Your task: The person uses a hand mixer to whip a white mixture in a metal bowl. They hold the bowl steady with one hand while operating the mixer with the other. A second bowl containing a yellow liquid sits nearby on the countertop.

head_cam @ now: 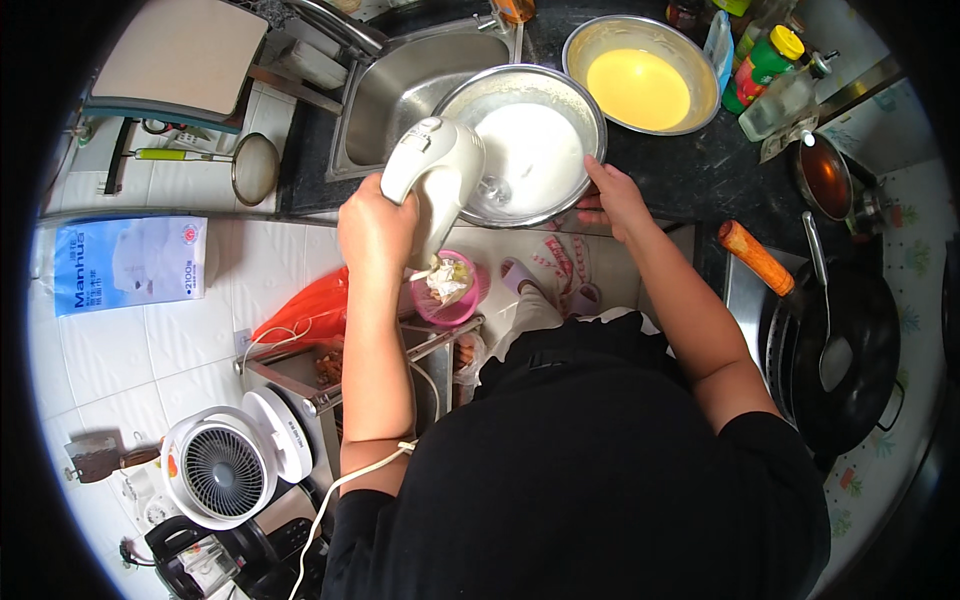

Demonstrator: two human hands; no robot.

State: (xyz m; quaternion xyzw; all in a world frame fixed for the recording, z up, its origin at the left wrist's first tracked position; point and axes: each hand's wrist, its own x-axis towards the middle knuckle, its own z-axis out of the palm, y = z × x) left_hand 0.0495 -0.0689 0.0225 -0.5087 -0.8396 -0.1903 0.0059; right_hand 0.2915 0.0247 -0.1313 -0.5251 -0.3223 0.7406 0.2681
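My left hand (379, 221) is closed around the handle of a white electric hand mixer (439, 169). The mixer's whisks reach into white, foamy liquid in a steel mixing bowl (596, 124). My right hand (619, 196) holds the bowl's near right rim, with the thumb at the edge and the fingers underneath. The bowl is tilted and sits at the front edge of the counter beside the sink. Behind it to the right, a second steel bowl (709, 112) holds smooth yellow batter (637, 88). The mixer's cord runs down along my left arm.
A steel sink (420, 90) lies behind the mixer. Bottles, including a green one with a yellow cap (765, 67), stand at the back right. On the right is a black wok (855, 360) with a ladle. A pink waste basket (480, 289) and a white fan (225, 469) are lower down.
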